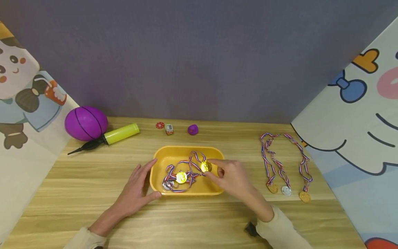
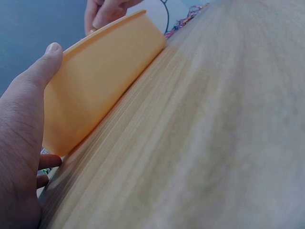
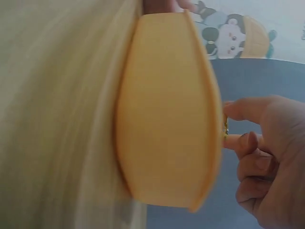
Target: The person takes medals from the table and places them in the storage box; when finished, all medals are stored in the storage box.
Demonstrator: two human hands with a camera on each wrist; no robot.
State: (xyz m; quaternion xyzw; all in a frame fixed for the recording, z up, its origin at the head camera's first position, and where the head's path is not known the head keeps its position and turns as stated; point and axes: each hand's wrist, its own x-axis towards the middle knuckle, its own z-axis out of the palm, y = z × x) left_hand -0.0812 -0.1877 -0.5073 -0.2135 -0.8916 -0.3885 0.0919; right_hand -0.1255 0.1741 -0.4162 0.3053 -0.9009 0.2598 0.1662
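Note:
A yellow plastic tub stands on the table, holding medals on red, white and blue striped ribbons. My left hand holds the tub's left end, thumb at the near corner and fingers toward the far corner; the left wrist view shows the thumb against the tub wall. Over the tub's right side, my right hand pinches a shiny gold medal between thumb and index finger. In the right wrist view that medal is edge-on above the rim. Another gold medal and a silver medal lie inside among tangled ribbons.
On the right lie two gold-coloured medals and a silver medal, ribbons stretched away. Behind the tub are a red chip, a small box and a purple object. A purple ball and yellow-green pump lie left.

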